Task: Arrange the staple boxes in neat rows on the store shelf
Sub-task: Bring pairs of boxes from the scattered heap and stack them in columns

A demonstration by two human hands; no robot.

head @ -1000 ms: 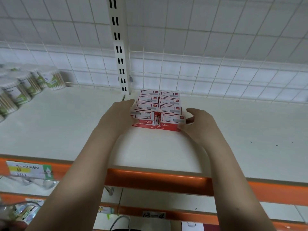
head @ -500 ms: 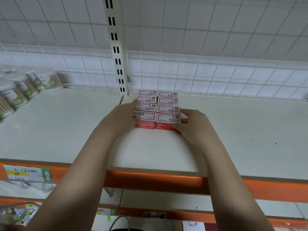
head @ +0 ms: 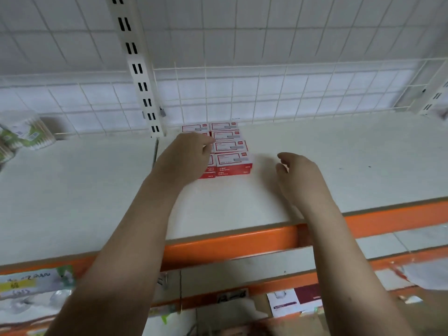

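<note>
Red-and-white cardboard staple boxes in two rows under left hand, fingers resting atop, grasp unclear; right hand loosely curled, holding nothing, beside stack. White shelf board, wire-grid back.

left hand: forward, fingers extended | right hand: fingers loosely curled

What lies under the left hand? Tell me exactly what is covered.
The left hand rests on the left column of the staple boxes. Its front box's red face shows below the hand, and the rearmost box shows beyond the fingertips. The tops in between are hidden. The shelf carries them.
</note>
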